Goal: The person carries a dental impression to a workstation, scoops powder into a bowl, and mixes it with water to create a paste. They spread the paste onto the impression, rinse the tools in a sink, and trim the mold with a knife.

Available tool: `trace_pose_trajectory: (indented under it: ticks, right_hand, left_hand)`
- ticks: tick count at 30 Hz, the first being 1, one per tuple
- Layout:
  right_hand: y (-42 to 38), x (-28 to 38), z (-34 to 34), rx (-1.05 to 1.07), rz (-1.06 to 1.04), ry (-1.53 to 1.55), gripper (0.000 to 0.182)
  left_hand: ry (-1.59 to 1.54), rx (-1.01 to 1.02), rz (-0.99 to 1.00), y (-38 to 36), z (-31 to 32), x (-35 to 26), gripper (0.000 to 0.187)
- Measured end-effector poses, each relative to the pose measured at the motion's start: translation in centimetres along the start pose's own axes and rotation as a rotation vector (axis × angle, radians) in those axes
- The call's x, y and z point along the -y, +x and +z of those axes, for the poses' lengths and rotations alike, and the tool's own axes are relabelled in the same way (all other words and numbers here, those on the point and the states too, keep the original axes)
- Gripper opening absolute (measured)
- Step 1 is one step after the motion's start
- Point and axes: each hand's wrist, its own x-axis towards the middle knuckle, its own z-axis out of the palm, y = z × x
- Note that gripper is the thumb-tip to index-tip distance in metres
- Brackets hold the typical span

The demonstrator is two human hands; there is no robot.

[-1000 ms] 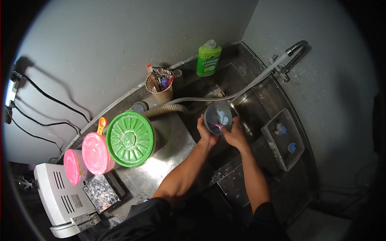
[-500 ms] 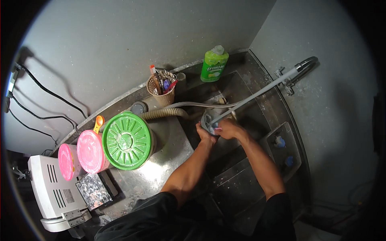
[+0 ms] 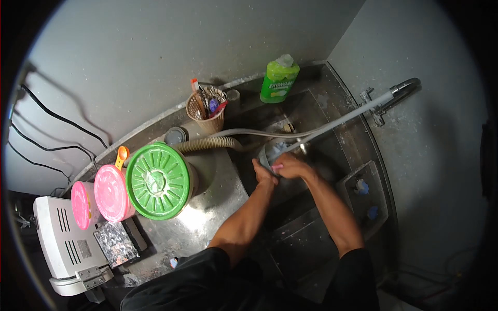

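Over the metal sink (image 3: 332, 155), my left hand (image 3: 264, 172) is closed round the side of a grey bowl (image 3: 266, 154). My right hand (image 3: 291, 166) is closed on a small pink item (image 3: 277, 167) at the bowl's near rim. Most of the pink item is hidden by my fingers. A long grey tube (image 3: 342, 122) runs from the wall tap (image 3: 404, 87) down to the bowl, where something pale blue-white shows inside.
A green soap bottle (image 3: 279, 83) and a tool-filled basket (image 3: 206, 111) stand behind the sink. Left are a green-lidded tub (image 3: 158, 181), pink-lidded tubs (image 3: 111, 193) and a white machine (image 3: 65, 233). A ribbed hose (image 3: 210, 143) enters the sink. A tray (image 3: 376, 181) sits right.
The camera view has shifted slightly. My right hand has moved a little against the bowl, and more of the pink item shows. My left hand keeps its hold.
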Motion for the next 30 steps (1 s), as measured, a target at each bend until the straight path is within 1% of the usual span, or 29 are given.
trace_pose_trajectory:
  ticks: [1,3,4,5,6,7,9,10,12,13,14,16,18,20,21,22,23,25,26,29,30]
  right_hand:
    - [0.4,-0.1,0.4,-0.035,0.124,0.015,0.021]
    - [0.8,-1.7,1.5,-0.246,0.228,-0.066,0.021]
    - [0.3,-2.3,1.8,-0.215,0.31,-0.099,0.022]
    - [-0.4,-3.1,2.0,-0.179,0.39,-0.137,0.024]
    - [-1.2,-3.0,2.0,-0.138,0.469,-0.176,0.028]
    - [-2.3,-1.9,1.4,-0.125,0.502,-0.164,0.027]
    - [-4.3,1.0,-0.5,-0.11,0.561,-0.136,0.026]
    - [-4.3,0.9,-0.2,-0.142,0.553,-0.115,0.025]
    - [-4.3,0.5,0.7,-0.207,0.54,-0.077,0.023]
    - [-3.7,0.0,1.2,-0.191,0.614,0.191,0.023]
    - [-2.8,-0.7,1.9,-0.172,0.68,0.461,0.023]
    - [-1.8,-0.8,2.3,-0.191,0.694,0.792,0.022]
    - [-1.0,0.2,2.5,-0.275,0.602,0.915,0.025]
    - [-1.0,1.3,2.4,-0.355,0.482,0.41,0.019]
    - [-1.2,1.7,2.6,-0.386,0.417,0.159,0.018]
    - [-1.7,1.9,2.9,-0.427,0.387,0.042,0.018]
    - [-1.8,2.0,2.7,-0.422,0.368,0.001,0.018]
    - [-3.4,3.8,1.3,-0.406,0.346,-0.072,0.02]
    - [-3.7,4.7,0.7,-0.425,0.423,-0.149,0.024]
    - [-3.4,5.3,1.8,-0.446,0.46,-0.229,0.025]
    - [-2.6,5.1,1.9,-0.367,0.386,-0.11,0.026]
  left_hand:
    - [0.157,-0.187,0.082,-1.2,0.5,0.4,0.066]
    - [0.495,-0.534,0.259,-2.1,2.1,0.8,0.069]
    - [0.693,-0.532,0.573,-1.1,1.8,0.7,0.076]
    - [0.856,-0.482,0.793,-0.7,1.6,0.5,0.078]
    - [1.014,-0.425,1.011,-2.1,2.4,-0.7,0.079]
    - [1.169,-0.357,1.229,-3.4,3.1,-1.6,0.081]
    - [1.315,-0.299,1.331,-4.6,3.9,-2.6,0.083]
    - [1.387,-0.266,1.387,-4.9,4.1,-2.9,0.083]
    - [1.307,-0.319,1.366,-5.0,4.0,-3.0,0.081]
    - [1.26,-0.347,1.357,-4.6,3.9,-2.8,0.08]
    - [1.12,-0.435,1.172,-4.2,3.8,-2.5,0.075]
    - [0.827,-0.581,0.795,-2.1,2.4,-1.1,0.069]
    - [0.249,-0.342,0.271,0.3,-0.1,-0.9,0.069]
    - [-0.092,-0.103,0.022,1.0,-1.3,-0.7,0.071]
    - [-0.149,0.0,0.032,0.5,-1.4,-0.4,0.073]
    - [-0.206,0.102,0.043,0.4,-1.3,-0.4,0.075]
    - [-0.225,0.094,0.021,0.5,-1.1,-0.4,0.074]
    - [-0.253,0.067,-0.035,-1.6,0.6,-0.7,0.072]
    - [-0.265,0.135,-0.054,-2.5,1.1,-1.0,0.069]
    - [-0.231,0.132,-0.018,-2.5,1.9,-1.1,0.067]
    - [-0.185,0.294,0.086,-1.5,1.1,-0.6,0.065]
